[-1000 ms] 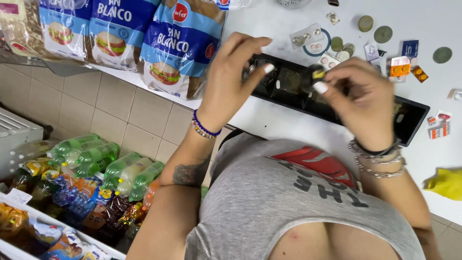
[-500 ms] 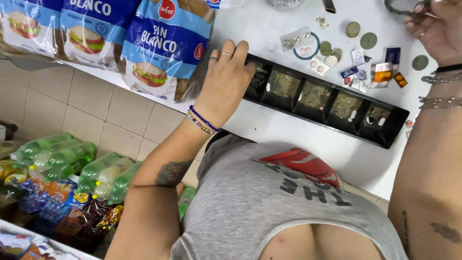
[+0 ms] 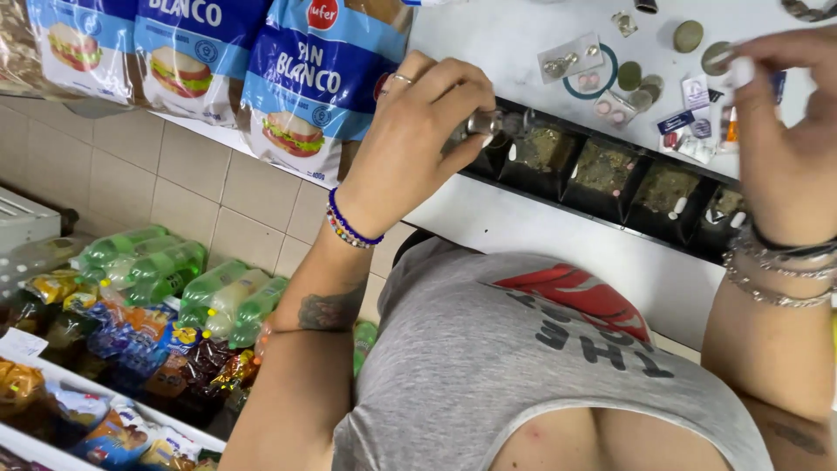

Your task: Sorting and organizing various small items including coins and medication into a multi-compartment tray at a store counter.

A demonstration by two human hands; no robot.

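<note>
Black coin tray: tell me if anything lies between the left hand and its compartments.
Nothing visible does. The left hand already rests at the left end of the black coin tray, with a small silvery thing in its fingers. The right hand is over the loose coins on the white counter, clear of that path.

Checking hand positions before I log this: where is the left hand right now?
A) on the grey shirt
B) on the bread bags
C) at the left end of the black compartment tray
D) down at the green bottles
C: the left hand pinches something small and shiny at the left end of the black tray.
</note>
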